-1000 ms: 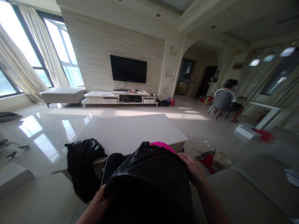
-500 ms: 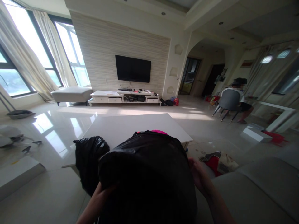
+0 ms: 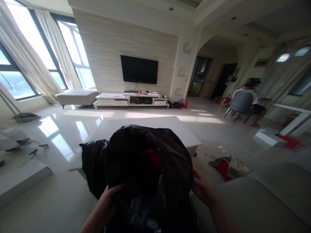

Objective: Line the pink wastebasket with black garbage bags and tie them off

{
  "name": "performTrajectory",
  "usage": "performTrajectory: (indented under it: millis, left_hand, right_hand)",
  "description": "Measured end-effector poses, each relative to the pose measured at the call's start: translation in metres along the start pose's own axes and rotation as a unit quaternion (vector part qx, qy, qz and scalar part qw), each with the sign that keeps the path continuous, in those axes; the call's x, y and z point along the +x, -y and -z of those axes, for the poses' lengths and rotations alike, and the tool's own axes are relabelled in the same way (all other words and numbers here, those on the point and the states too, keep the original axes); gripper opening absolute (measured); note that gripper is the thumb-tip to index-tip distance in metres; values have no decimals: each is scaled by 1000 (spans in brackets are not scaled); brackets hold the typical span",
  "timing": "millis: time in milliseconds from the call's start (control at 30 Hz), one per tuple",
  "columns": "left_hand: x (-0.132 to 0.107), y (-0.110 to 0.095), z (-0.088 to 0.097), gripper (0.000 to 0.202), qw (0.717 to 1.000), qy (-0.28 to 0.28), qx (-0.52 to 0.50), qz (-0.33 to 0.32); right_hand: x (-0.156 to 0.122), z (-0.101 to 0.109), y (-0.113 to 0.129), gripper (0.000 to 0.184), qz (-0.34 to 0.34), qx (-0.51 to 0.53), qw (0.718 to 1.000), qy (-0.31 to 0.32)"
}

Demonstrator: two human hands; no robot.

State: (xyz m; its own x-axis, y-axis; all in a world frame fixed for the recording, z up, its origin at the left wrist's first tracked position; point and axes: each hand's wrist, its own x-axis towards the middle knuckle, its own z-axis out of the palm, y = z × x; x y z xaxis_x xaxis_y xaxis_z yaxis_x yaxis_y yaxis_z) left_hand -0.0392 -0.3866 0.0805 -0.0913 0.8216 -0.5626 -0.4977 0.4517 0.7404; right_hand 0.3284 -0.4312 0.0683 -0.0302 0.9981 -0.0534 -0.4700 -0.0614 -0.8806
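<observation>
A large black plastic bag [image 3: 148, 168] fills the lower middle of the view, stretched over something bulky with a dark red patch showing through. My left hand [image 3: 108, 202] grips the bag's lower left edge with curled fingers. My right hand [image 3: 200, 187] holds the bag's right side, fingers pressed to the plastic. A second crumpled black bag [image 3: 93, 165] hangs over the near left corner of the white coffee table [image 3: 175, 126].
A grey sofa [image 3: 264, 197] lies at my right. A red and beige bag [image 3: 229, 166] sits on the glossy floor. A TV [image 3: 139, 69] hangs over a white console [image 3: 131, 99]. A person [image 3: 250, 97] sits on a grey chair at the far right.
The black bag has risen and now covers the pink object that showed at its top. My left hand moved up onto its front edge; my right hand slid lower along its side.
</observation>
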Motion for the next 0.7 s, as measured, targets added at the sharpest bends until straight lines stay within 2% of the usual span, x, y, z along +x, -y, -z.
performTrajectory:
  millis: [100, 167, 233, 333, 367, 433, 533, 600, 700]
  left_hand:
    - [0, 1, -4, 62, 1000, -11, -19, 3]
    - [-1, 0, -5, 62, 1000, -13, -24, 7]
    - [-3, -2, -6, 63, 1000, -14, -23, 13]
    - [-5, -5, -7, 65, 999, -19, -18, 18]
    - [-5, -5, -7, 67, 1000, -18, -18, 16]
    - [-4, -3, -7, 68, 1000, -10, -21, 12]
    - [-3, -1, -7, 67, 1000, -1, -26, 11]
    - [-4, -1, -7, 64, 1000, 1, -26, 16]
    - [-7, -4, -8, 55, 999, -4, -32, 38]
  right_hand:
    - [-1, 4, -4, 32, -15, -66, 998, 3]
    - [0, 4, -6, 22, -8, -91, 996, -13]
    - [-1, 2, -6, 28, 2, -77, 997, -10]
    - [-4, -2, -8, 64, 7, -24, 999, 46]
    - [-4, -3, -9, 68, 6, -22, 998, 61]
    - [-4, -5, -12, 60, -6, -46, 996, 71]
    - [-1, -10, -14, 35, -9, -56, 998, 27]
    - [1, -15, -13, 33, 7, -35, 999, -3]
    - [1, -21, -9, 35, 2, -10, 1000, 5]
